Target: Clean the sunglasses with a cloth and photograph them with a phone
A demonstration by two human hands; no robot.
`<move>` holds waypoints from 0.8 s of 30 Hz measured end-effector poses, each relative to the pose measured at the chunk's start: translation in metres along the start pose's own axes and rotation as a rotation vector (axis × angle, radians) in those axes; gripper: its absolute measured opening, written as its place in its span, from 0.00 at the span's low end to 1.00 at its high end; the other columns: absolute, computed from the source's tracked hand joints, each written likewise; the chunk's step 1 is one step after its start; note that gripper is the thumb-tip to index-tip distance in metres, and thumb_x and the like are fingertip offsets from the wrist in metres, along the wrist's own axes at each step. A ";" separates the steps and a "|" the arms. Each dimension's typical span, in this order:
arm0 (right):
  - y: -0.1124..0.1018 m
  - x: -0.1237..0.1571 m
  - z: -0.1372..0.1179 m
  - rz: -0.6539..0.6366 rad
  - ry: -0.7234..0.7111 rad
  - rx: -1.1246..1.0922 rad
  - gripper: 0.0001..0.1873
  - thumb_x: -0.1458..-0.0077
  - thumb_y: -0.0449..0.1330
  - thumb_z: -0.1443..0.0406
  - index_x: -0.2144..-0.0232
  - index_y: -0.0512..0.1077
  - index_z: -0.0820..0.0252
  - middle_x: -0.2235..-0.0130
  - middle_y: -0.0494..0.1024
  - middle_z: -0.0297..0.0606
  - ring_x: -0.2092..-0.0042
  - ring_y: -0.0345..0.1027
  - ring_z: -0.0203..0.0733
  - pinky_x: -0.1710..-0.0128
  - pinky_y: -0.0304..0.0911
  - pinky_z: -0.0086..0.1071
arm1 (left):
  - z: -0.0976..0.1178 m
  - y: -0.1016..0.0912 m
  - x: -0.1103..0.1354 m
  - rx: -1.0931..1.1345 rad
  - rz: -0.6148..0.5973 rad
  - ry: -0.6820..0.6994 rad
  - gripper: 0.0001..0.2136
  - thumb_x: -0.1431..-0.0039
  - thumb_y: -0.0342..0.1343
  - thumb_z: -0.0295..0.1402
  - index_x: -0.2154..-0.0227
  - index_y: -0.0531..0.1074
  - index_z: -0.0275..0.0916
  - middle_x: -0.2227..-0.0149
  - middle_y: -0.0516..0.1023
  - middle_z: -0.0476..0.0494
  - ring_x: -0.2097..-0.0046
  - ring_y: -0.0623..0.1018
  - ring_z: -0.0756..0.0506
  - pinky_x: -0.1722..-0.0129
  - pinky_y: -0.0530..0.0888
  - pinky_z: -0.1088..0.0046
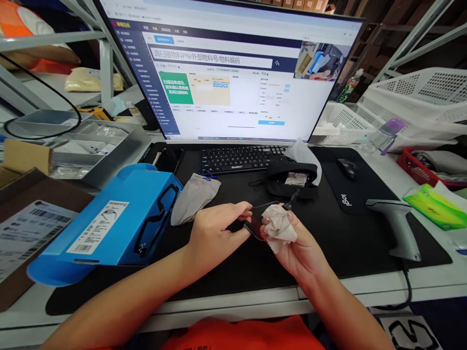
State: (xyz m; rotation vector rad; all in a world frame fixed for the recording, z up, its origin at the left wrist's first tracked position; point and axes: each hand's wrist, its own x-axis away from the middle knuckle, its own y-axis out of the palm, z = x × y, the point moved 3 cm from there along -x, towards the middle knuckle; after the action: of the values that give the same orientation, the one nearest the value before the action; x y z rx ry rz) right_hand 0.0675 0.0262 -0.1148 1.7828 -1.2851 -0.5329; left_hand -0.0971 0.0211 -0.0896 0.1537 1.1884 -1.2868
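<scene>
Black-framed eyeglasses [255,226] sit at lower centre of the view, raised above the black desk mat [339,257]. The left hand [215,233], in a narrow pinch, grips one side of the frame between thumb and fingers [237,210]. The right hand [297,248], cupped, holds a crumpled beige cloth [279,228] against the lens [264,218]; the lens surface under the cloth cannot be assessed. Left forearm [124,296] and right forearm [339,301] angle in from the bottom edge. Just beyond, an open black case [292,182] holds a clear packet [296,179]. A grey pouch [193,199] lies left of the hands, a blue box [109,218] further left, and a grey handheld scanner [397,223] stands untouched at right.
</scene>
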 end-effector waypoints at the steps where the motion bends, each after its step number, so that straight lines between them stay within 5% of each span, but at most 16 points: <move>1: 0.001 -0.001 0.000 0.008 0.005 -0.015 0.15 0.58 0.79 0.64 0.66 0.81 0.54 0.66 0.82 0.30 0.66 0.75 0.29 0.61 0.73 0.20 | -0.001 0.001 0.001 0.004 -0.003 -0.007 0.12 0.50 0.64 0.21 0.60 0.79 0.33 0.67 0.85 0.46 0.67 0.84 0.51 0.61 0.78 0.83; 6: -0.003 -0.003 0.003 -0.009 -0.011 0.026 0.21 0.57 0.78 0.58 0.60 0.80 0.51 0.64 0.82 0.31 0.66 0.75 0.31 0.63 0.73 0.21 | 0.001 0.003 -0.001 0.034 -0.044 -0.034 0.12 0.50 0.64 0.21 0.60 0.78 0.35 0.67 0.85 0.48 0.67 0.83 0.51 0.62 0.78 0.83; 13: -0.007 -0.001 -0.002 -0.098 -0.120 0.265 0.16 0.55 0.76 0.54 0.67 0.80 0.55 0.64 0.79 0.36 0.68 0.72 0.35 0.74 0.69 0.24 | 0.007 0.000 -0.002 0.073 -0.078 -0.007 0.09 0.48 0.63 0.22 0.63 0.77 0.35 0.68 0.84 0.49 0.68 0.83 0.52 0.63 0.77 0.83; 21: -0.005 0.003 -0.007 -0.174 -0.457 0.726 0.10 0.47 0.72 0.56 0.67 0.81 0.55 0.64 0.79 0.38 0.59 0.73 0.43 0.54 0.70 0.38 | 0.011 -0.004 -0.002 0.057 -0.087 0.002 0.12 0.48 0.64 0.23 0.60 0.77 0.38 0.67 0.85 0.49 0.67 0.84 0.50 0.64 0.78 0.81; 24: -0.007 -0.001 0.001 -0.124 -0.342 0.644 0.12 0.48 0.71 0.54 0.68 0.79 0.55 0.64 0.78 0.38 0.62 0.71 0.42 0.59 0.70 0.36 | 0.009 -0.004 -0.005 0.046 -0.074 -0.015 0.12 0.49 0.64 0.22 0.60 0.77 0.37 0.67 0.85 0.49 0.68 0.84 0.50 0.64 0.78 0.81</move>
State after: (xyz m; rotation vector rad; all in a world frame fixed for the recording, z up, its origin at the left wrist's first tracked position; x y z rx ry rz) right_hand 0.0697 0.0270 -0.1211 2.3855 -1.7249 -0.5460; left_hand -0.0937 0.0168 -0.0803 0.1347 1.1615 -1.3786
